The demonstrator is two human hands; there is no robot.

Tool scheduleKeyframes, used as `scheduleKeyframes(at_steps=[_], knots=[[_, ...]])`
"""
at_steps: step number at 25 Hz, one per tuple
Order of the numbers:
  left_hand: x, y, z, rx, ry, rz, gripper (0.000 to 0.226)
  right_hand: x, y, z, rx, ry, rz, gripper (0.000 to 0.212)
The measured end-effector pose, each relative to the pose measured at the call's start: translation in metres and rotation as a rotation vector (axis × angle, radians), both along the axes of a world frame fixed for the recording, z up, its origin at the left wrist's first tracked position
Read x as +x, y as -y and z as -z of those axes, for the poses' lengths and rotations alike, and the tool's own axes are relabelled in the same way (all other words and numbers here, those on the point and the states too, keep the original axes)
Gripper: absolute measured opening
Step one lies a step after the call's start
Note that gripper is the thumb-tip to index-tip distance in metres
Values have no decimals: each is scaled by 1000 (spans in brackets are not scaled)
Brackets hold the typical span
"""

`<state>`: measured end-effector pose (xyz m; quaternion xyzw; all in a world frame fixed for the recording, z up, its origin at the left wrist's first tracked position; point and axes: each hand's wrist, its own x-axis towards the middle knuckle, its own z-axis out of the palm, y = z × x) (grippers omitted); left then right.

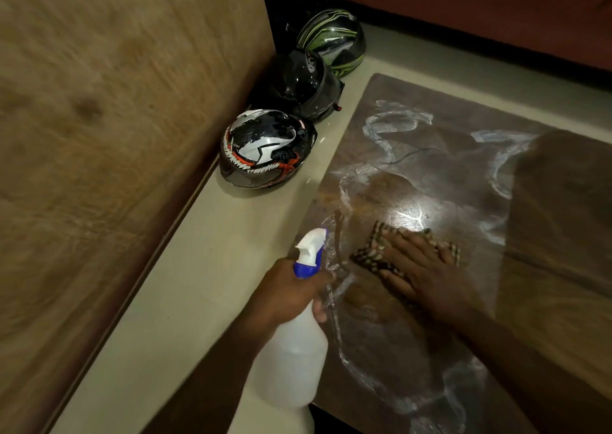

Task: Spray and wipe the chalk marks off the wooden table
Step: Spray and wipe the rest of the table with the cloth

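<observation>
Wiping chalk off a wooden surface, spray bottle in the other hand.

At left, three helmets (266,149) are sitting in a row on the pale floor (198,268). At lower centre the left hand (291,293) is holding its grip clamped round the neck of a white spray bottle (293,357). Right of it, the right hand (420,268) is pressing flat, fingers apart, on a checked cloth (371,255) lying on the wooden surface (556,284), where smeared chalk marks (381,129) are looping across centre and right.
</observation>
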<state>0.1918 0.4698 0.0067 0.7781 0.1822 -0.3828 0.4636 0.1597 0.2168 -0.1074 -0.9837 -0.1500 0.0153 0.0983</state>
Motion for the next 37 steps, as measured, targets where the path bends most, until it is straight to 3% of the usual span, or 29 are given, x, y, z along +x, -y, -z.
scheduleKeyframes(at_steps=[3, 4, 6, 8, 11, 12, 14, 16, 17, 19, 22, 23, 25, 27, 29, 31, 32, 33, 35, 37], knots=[[6, -6, 2, -35, -16, -21, 23, 74, -9, -3, 89, -33, 429, 53], [5, -9, 4, -36, -2, -42, 21, 95, -30, -2, 118, -51, 474, 51], [-2, -15, 9, -38, 12, -99, 18, 93, -84, 2, 203, -30, 375, 45], [-9, -19, 8, 0, 49, -115, 11, 37, -116, 10, 203, 12, 58, 42], [-8, -20, -3, 29, 75, -53, 13, -25, -74, 7, 94, 50, -225, 44], [-5, -20, -5, 20, 81, -49, 12, -9, -54, 10, 78, 67, -183, 46], [-1, -22, -4, 13, 119, -33, 12, 59, -44, -4, 129, 62, 129, 47], [-3, -27, 7, 5, 122, -33, 12, 104, -83, -7, 134, 28, 334, 45], [-7, -28, 13, 2, 101, -38, 9, 94, -111, 1, 163, 53, 304, 46], [-19, -33, 16, 26, 61, -41, 11, 39, -140, 14, 180, 82, -9, 49], [-32, -39, 3, 24, 30, -47, 17, -36, -100, 4, 138, 40, -253, 45], [-32, -40, 0, -15, 14, -61, 12, -31, -87, 4, 110, 43, -221, 44], [-34, -41, 1, -59, 14, -82, 10, 5, -86, 0, 117, -9, 67, 43], [-41, -38, 7, -65, 39, -105, 11, 8, -128, -2, 171, 10, 216, 42], [-50, -37, 9, -63, 61, -114, 11, -44, -165, 9, 215, 61, 15, 45], [-52, -35, 1, -100, 43, -94, 14, -104, -147, 8, 203, 42, -218, 42], [-53, -37, -4, -125, 25, -91, 16, -116, -123, 8, 182, 32, -208, 41], [-54, -38, -8, -136, 15, -72, 17, -116, -102, 6, 142, 20, -123, 42], [-59, -40, -9, -135, 3, -42, 18, -92, -81, -1, 122, -40, 262, 44], [-65, -33, -6, -120, 25, -17, 20, -65, -104, -5, 181, -58, 502, 43]])
